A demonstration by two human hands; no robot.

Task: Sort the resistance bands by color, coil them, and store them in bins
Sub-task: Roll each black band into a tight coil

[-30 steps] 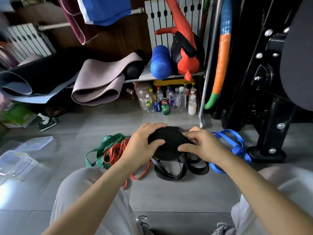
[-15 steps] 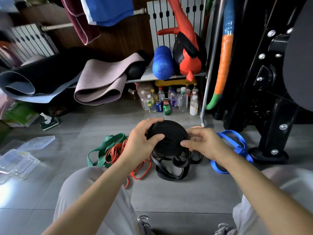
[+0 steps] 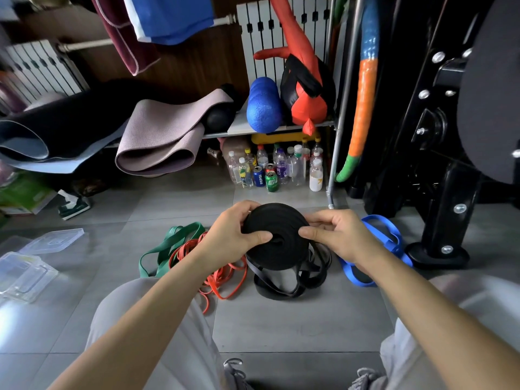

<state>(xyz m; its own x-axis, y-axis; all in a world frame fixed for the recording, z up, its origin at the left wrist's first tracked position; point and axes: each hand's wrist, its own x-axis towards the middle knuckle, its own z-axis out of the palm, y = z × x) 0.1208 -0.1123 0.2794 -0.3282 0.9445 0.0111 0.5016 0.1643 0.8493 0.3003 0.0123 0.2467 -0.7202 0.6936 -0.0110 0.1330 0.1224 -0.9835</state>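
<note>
Head view: left hand (image 3: 228,238), right hand (image 3: 339,237) pinch round, flat-wound matte black band coil (image 3: 277,225).

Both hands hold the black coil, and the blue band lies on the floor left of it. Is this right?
No: in the head view the blue band lies on the floor right of the black coil. The left hand and right hand do hold the coil.

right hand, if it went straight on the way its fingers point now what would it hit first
The black coiled rubber resistance band: the right hand points toward the person's left, thumb pressing the coil's face. Beyond it, probably the left hand gripping the far side, though depth is unclear.
</note>
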